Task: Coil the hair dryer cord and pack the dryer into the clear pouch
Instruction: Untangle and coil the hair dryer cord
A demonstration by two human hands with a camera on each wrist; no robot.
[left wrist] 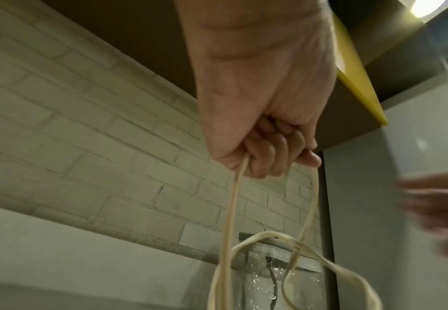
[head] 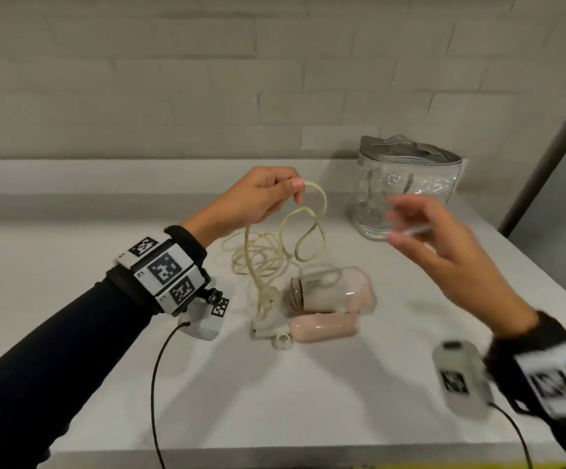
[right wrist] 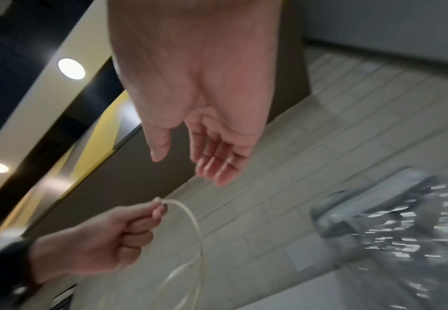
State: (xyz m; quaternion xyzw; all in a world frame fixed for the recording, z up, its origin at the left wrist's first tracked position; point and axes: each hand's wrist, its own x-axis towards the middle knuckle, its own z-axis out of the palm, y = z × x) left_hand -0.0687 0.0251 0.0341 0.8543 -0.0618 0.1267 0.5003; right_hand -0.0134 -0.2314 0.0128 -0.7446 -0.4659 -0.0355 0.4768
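One counter (head: 105, 333) carries one clear pouch (head: 406, 194), standing upright at the back, probably kept within reach for packing. One pink hair dryer (head: 332, 296) lies folded in front of it. Its single cord (head: 312, 228) hangs looped from the left hand (head: 254, 198), which pinches it, likely to start a coil; the right hand (head: 443, 242) hovers empty, fingers loose.

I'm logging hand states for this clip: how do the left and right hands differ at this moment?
The left hand has curled fingers pinching a loop of the cream cord; the right hand has spread, relaxed fingers and holds nothing. The left hand is sharp in the head view, the right hand is motion-blurred. The left hand is above the loose cord pile, the right hand nearer the clear pouch. Both are raised off the counter.
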